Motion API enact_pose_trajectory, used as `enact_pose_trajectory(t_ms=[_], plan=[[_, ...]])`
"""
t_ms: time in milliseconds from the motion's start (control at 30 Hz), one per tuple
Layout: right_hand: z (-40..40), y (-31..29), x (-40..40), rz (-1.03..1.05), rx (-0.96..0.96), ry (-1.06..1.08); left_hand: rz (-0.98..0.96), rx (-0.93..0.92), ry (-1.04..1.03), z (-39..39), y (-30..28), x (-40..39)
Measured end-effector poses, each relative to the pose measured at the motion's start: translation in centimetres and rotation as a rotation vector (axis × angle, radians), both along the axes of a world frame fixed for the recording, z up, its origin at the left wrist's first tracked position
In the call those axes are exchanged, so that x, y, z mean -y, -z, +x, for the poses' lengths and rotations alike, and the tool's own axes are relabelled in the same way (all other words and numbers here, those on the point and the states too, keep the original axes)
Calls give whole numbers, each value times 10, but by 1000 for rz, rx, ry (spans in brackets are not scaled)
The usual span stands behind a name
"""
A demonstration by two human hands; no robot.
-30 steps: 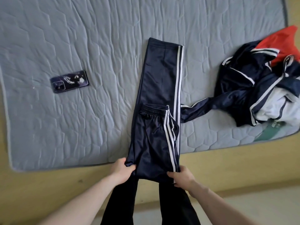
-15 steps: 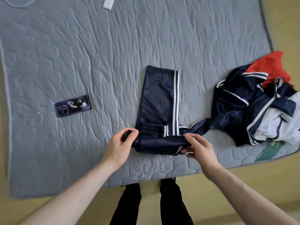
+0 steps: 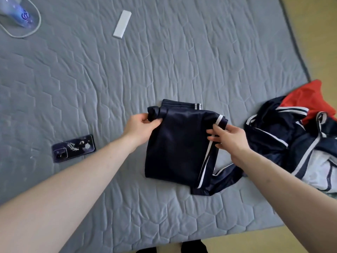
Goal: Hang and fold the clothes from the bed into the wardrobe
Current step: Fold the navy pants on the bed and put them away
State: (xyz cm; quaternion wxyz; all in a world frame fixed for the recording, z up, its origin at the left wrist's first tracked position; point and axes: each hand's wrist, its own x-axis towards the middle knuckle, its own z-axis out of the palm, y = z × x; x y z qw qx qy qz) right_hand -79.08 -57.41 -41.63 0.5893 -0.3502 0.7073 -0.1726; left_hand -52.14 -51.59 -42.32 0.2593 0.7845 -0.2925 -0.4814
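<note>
The folded navy satin track pants with white side stripes (image 3: 178, 145) lie on the grey quilted bed (image 3: 182, 61). The left hand (image 3: 141, 126) pinches their upper left corner, and the right hand (image 3: 228, 137) grips the striped upper right edge. A heap of navy, white and red clothes (image 3: 299, 141) lies just beside them. A dark purple phone (image 3: 73, 148) lies to the left.

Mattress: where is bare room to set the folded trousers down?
Bare quilt lies between the white bar and the trousers, also between the phone and the near mattress edge. Crowded on the right, where the clothes pile sits.
</note>
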Motion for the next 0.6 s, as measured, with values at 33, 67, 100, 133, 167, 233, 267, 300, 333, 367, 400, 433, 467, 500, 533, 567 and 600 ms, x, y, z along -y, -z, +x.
enact_pose_trajectory(t_ms=[33, 67, 100, 133, 167, 233, 267, 300, 333, 367, 400, 433, 467, 500, 533, 567, 600], plan=[[3, 7, 9, -17, -18, -12, 6, 18, -12, 2, 5, 9], [7, 13, 17, -29, -30, -22, 13, 32, -31, 2, 10, 17], [11, 21, 26, -40, -42, -30, 20, 41, -51, 3, 17, 25], [16, 27, 34, -51, -54, -29, 26, 44, -79, 4, 23, 33], [21, 35, 43, -60, -68, -25, 25, 42, -104, 5, 29, 41], [30, 50, 59, -54, -80, -12, 31, 38, -129, 7, 40, 53], [35, 55, 64, -40, -75, -5, 50, 32, -131, 8, 46, 55], [39, 61, 66, -26, -71, 2, 82, 21, -123, 9, 54, 55], [41, 67, 66, -8, -73, 7, 123, 14, -115, 9, 61, 52], [42, 72, 61, 5, -96, -1, 171, 18, -102, 9, 68, 45], [41, 78, 50, 9, -145, -18, 227, 17, -85, 7, 75, 37], [38, 83, 36, 8, -205, -35, 276, 0, -71, 5, 80, 26], [33, 86, 17, 10, -263, -37, 327, -27, -63, 2, 86, 13], [28, 89, -5, 16, -288, -13, 369, -65, -57, -2, 91, 2], [24, 90, -26, 43, -292, 30, 405, -110, -57, -6, 94, -9], [20, 90, -49, 107, -282, 83, 425, -159, -64, -9, 98, -18], [16, 88, -69, 190, -258, 137, 443, -205, -82, -11, 102, -25]])
